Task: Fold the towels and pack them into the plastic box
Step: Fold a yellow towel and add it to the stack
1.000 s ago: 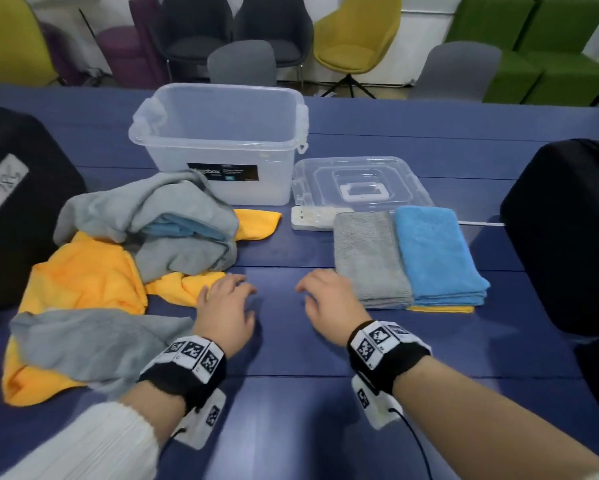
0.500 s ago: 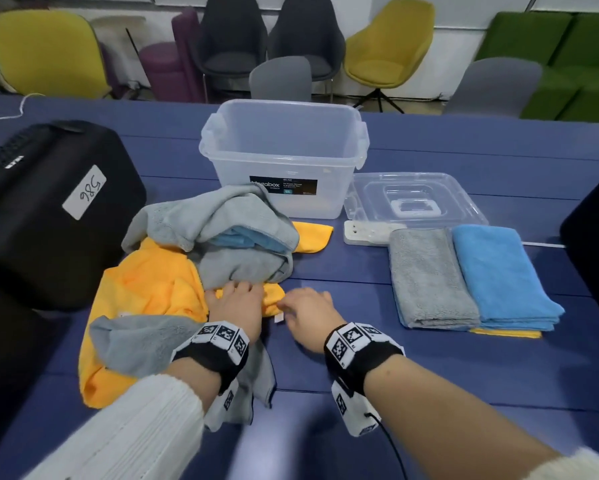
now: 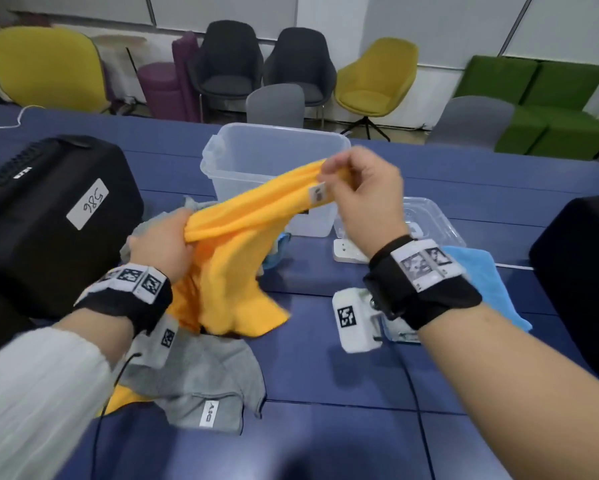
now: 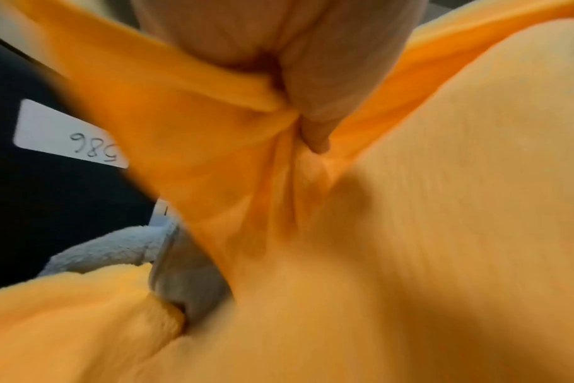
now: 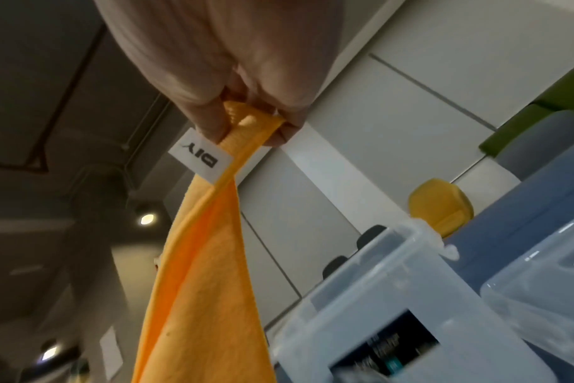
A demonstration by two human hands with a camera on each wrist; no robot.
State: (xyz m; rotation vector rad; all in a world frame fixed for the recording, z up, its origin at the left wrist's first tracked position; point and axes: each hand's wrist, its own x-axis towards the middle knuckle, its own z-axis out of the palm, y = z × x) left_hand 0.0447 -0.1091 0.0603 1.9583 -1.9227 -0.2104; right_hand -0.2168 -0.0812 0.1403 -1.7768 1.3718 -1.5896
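An orange towel (image 3: 242, 244) is lifted off the table, stretched between both hands. My right hand (image 3: 357, 192) pinches its corner by the white label (image 5: 200, 159), held up in front of the clear plastic box (image 3: 256, 147). My left hand (image 3: 166, 244) grips a bunched part of the same towel (image 4: 410, 207) lower down at the left. A grey towel (image 3: 201, 379) lies crumpled on the table under my left wrist. Folded blue towel (image 3: 481, 278) shows at the right, partly hidden by my right wrist.
The box's clear lid (image 3: 429, 220) lies to the right of the box, with a white power strip (image 3: 346, 252) in front of it. A black case labelled 586 (image 3: 48, 216) stands at the left, another black case (image 3: 582, 271) at the right. Chairs stand beyond the blue table (image 3: 326, 375).
Both hands took hold of the orange towel on the table and lifted it; the right hand rose higher toward the box, drawing the towel out from the pile.
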